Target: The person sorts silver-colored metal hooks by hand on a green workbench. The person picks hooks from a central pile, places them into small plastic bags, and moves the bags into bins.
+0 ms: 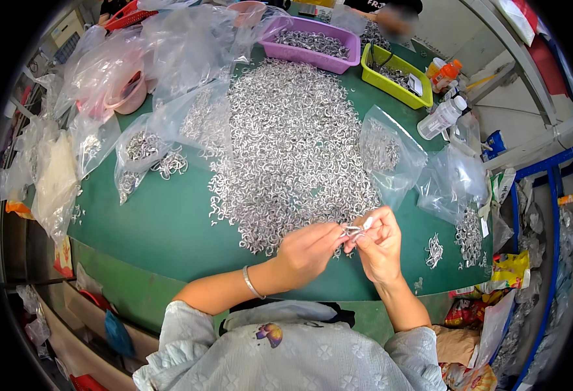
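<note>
My left hand (307,249) and my right hand (379,242) meet above the near edge of the green table (162,228). Both pinch a small silver metal ring piece (351,231) between their fingertips. A thin bracelet sits on my left wrist. Just beyond my hands spreads a large heap of small silver metal rings (286,143), covering the middle of the table.
Clear plastic bags with rings lie at left (140,153) and right (384,153). A purple tray (312,42) and a yellow-green tray (396,75) stand at the back. White bottles (441,117) sit at right. Small ring piles (470,236) lie near the right edge. Another person sits at the far side.
</note>
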### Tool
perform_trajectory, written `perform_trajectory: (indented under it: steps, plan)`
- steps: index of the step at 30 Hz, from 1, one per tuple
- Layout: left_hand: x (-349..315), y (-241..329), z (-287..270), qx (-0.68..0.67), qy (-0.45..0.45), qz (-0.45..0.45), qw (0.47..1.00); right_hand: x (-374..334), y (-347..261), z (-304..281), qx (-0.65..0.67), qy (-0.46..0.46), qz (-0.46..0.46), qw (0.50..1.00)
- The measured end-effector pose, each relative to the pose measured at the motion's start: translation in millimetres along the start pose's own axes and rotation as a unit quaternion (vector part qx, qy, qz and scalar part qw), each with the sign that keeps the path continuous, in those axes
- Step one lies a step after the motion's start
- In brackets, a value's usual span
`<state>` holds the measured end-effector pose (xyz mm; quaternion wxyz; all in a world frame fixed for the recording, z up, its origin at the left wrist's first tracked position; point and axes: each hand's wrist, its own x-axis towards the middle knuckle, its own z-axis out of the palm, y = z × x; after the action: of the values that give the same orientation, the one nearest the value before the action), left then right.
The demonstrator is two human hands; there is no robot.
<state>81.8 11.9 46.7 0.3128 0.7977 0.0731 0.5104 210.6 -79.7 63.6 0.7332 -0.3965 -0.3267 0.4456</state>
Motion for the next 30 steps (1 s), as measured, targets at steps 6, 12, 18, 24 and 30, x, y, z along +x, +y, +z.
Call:
perform_trajectory:
  steps: [6,12,18,24,30]
  plan:
    - [3,22,-5,-0.018,-0.031,0.046,0.998,-16,-10,6,-0.064,-0.023,-0.128,0.989]
    - [3,33,-3,-0.003,-0.041,0.062,0.997,-35,-13,8,-0.194,0.009,-0.226,0.954]
    - [3,40,-3,0.002,-0.055,0.056,0.997,-42,-13,9,-0.304,0.015,-0.325,0.896]
    - [2,49,1,0.025,-0.042,0.04,0.998,-44,-9,13,-0.151,0.05,-0.24,0.958]
    - [-5,50,2,0.024,-0.053,0.053,0.997,-47,-6,20,0.045,0.059,-0.118,0.99]
